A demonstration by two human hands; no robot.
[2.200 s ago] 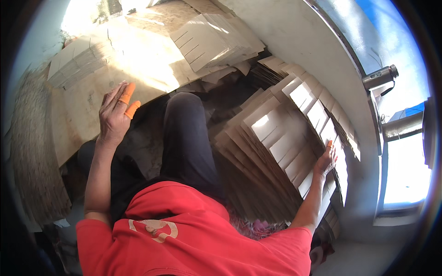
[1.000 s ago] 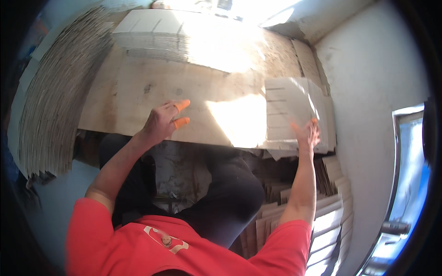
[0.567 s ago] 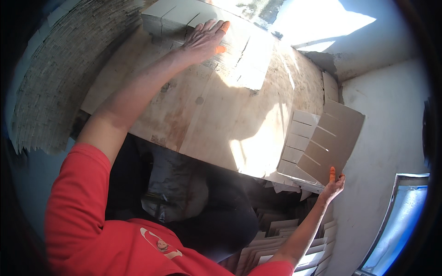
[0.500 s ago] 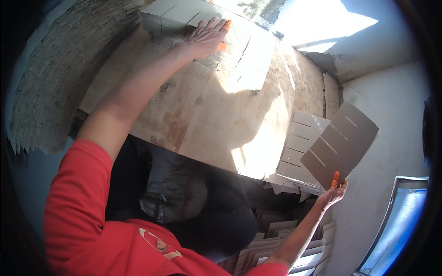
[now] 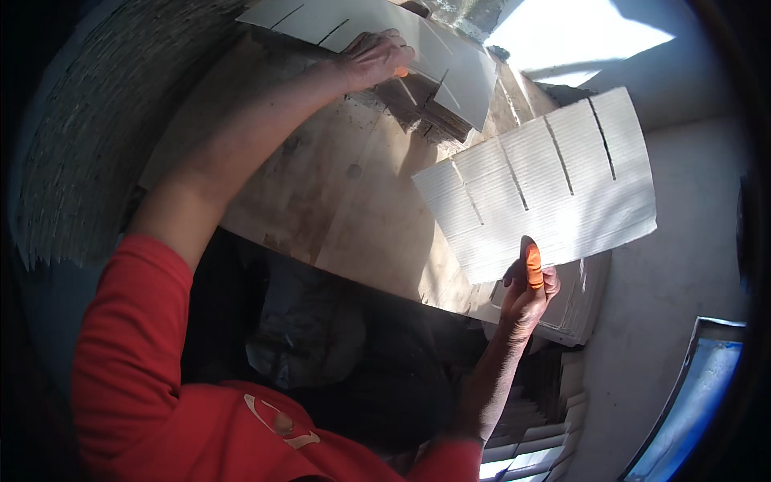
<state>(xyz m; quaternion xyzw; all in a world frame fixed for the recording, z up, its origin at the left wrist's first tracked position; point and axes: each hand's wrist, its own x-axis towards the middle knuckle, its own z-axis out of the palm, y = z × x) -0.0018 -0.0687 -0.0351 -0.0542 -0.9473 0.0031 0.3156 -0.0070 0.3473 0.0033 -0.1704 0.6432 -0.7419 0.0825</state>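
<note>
One sheet is lifted, gripped by right hand; top sheet is edge-pinched by left hand; stack is left on desk.

You wear a red short-sleeved shirt with a pale curved print, dark trousers and orange finger covers.

Left arm is stretched way out front, left hand curled up with knuckles on top — right forearm angles upward, right hand pinching, thumb pointing pretty much straight up.
</note>
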